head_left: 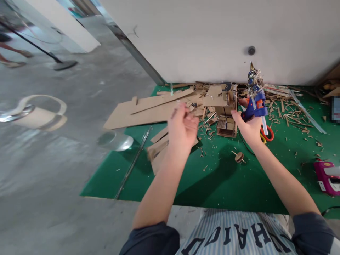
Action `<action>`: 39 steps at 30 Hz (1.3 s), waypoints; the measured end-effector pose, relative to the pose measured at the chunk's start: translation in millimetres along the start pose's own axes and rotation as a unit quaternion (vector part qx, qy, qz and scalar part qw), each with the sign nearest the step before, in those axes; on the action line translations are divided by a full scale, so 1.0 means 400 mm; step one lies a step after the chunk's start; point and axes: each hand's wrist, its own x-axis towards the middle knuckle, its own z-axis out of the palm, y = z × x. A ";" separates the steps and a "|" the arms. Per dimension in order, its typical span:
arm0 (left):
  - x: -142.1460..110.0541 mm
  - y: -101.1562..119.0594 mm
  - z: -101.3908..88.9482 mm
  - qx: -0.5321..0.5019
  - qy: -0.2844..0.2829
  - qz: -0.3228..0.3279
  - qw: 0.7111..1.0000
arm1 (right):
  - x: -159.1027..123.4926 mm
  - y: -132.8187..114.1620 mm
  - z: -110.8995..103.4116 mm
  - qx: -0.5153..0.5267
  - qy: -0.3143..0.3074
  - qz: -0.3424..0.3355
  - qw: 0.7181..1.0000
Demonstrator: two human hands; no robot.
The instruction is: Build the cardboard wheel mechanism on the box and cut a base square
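Observation:
My right hand is closed around a blue hot glue gun, its nozzle upward and strings of dried glue tangled about its front. A clear glue stick pokes out of its lower end. The thumb of that hand reaches to the right edge of a boxy cardboard model; whether it touches cannot be made out. My left hand hovers over cardboard pieces, slightly blurred, fingers loosely bent and apart with nothing visible in them. Behind it lies a long flat cardboard sheet. A small cardboard wheel on a stick rests below the model.
Cardboard scraps litter the back of the green table. Orange-handled scissors lie beneath my right hand. A clear jar and a clear strip are at left, a magenta device at right. Beyond stands a white panel.

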 end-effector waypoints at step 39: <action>0.470 -0.051 -0.397 0.445 -0.009 0.180 0.877 | 0.013 0.037 -0.005 0.003 0.018 0.006 1.000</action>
